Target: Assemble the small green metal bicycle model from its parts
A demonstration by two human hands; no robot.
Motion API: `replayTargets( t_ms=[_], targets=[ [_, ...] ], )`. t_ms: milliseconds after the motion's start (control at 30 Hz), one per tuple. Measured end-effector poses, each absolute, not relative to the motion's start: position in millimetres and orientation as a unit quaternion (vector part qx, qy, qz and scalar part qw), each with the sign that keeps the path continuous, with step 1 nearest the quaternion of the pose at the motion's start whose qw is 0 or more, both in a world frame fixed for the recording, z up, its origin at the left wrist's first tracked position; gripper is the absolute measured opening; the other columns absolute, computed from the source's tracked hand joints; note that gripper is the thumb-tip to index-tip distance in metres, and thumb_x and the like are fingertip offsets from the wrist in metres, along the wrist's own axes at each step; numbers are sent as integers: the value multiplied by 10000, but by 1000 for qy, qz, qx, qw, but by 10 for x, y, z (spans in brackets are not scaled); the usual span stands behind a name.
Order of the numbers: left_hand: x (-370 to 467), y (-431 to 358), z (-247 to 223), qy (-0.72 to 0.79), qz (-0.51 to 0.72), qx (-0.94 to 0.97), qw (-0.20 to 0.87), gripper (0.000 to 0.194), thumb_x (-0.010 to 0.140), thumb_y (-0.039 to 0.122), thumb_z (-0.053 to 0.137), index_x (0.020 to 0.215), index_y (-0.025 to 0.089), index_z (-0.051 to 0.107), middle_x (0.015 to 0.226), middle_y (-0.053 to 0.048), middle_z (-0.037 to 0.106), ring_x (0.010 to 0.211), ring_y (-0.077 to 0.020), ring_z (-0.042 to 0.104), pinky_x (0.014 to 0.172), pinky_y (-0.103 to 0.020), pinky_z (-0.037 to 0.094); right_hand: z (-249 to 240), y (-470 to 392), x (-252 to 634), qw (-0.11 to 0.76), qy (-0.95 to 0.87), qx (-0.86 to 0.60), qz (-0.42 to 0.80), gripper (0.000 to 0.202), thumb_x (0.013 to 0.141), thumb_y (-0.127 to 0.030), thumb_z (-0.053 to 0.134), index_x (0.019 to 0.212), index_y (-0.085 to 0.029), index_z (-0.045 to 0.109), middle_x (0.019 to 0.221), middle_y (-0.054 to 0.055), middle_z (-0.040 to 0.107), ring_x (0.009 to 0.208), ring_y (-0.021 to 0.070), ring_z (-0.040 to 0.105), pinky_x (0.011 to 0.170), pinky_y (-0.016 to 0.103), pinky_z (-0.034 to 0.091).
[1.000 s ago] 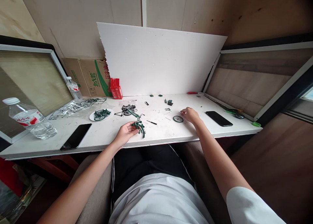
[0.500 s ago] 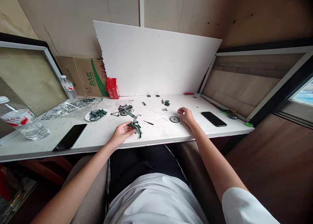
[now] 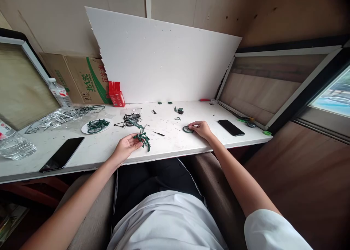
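Observation:
My left hand is closed around a small dark green model bicycle frame with handlebars, raised over the front part of the table. My right hand pinches the right edge of a small spoked wheel, which lies on the tabletop. Between the two hands lies a tiny dark screwdriver. Black and green model bicycle parts are heaped just beyond my left hand. Several small green pieces lie farther back.
On the white table are a white plate of green parts, one phone at left and another phone at right. Water bottles, a red box and a carton stand left. A white board leans behind.
My right hand has moved left and down onto the wheel, and its fingers now grip the edge. My left hand still holds the bicycle frame. The whole view has turned slightly right.

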State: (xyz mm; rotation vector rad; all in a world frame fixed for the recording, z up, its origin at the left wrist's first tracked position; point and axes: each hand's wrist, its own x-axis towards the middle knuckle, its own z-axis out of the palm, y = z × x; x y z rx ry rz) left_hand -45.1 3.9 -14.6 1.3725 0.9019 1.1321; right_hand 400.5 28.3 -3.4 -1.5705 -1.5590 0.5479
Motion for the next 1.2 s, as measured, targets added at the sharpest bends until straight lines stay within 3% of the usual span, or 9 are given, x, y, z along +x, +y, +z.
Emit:
replayTargets(
  t_ms=[367, 567, 800, 933, 1200],
  targets=[
    [-443, 33, -134, 376, 477, 576, 547, 748, 634, 401, 1007, 1257, 124, 698, 1142, -136, 781, 1081, -257, 721, 1142, -508, 507, -14, 225, 3978, 386, -665, -619, 162, 334, 833, -492, 815, 991, -203, 869, 978, 84, 833, 740, 196, 672, 663, 294, 528],
    [-438, 31, -122, 382, 477, 574, 545, 783, 613, 411, 1014, 1273, 127, 703, 1130, -126, 782, 1060, -251, 716, 1146, -523, 500, -24, 233, 3987, 382, -677, -609, 157, 248, 827, -434, 810, 966, -240, 876, 1011, 68, 836, 747, 196, 697, 661, 295, 538],
    [-434, 18, -107, 385, 478, 568, 549, 797, 586, 425, 1025, 1257, 132, 711, 1118, -122, 783, 1051, -246, 717, 1116, -489, 523, -11, 238, 3991, 387, -672, -600, 197, 208, 834, -296, 754, 989, -232, 877, 1051, 65, 840, 905, 232, 765, 789, 302, 600],
    [-430, 30, -116, 389, 481, 562, 549, 809, 569, 416, 1031, 1252, 129, 706, 1084, -114, 787, 1030, -248, 722, 1108, -503, 526, -12, 253, 3975, 410, -656, -595, 216, 298, 843, -159, 597, 946, -199, 874, 1058, 65, 842, 1029, 235, 772, 929, 315, 597],
    [-431, 26, -118, 387, 480, 569, 543, 802, 581, 417, 1027, 1253, 123, 703, 1093, -121, 787, 1017, -239, 717, 1106, -499, 524, -48, 275, 3944, 409, -654, -612, 173, 388, 797, -56, 542, 915, -212, 877, 1016, 45, 844, 998, 219, 775, 913, 299, 604]
  ],
)
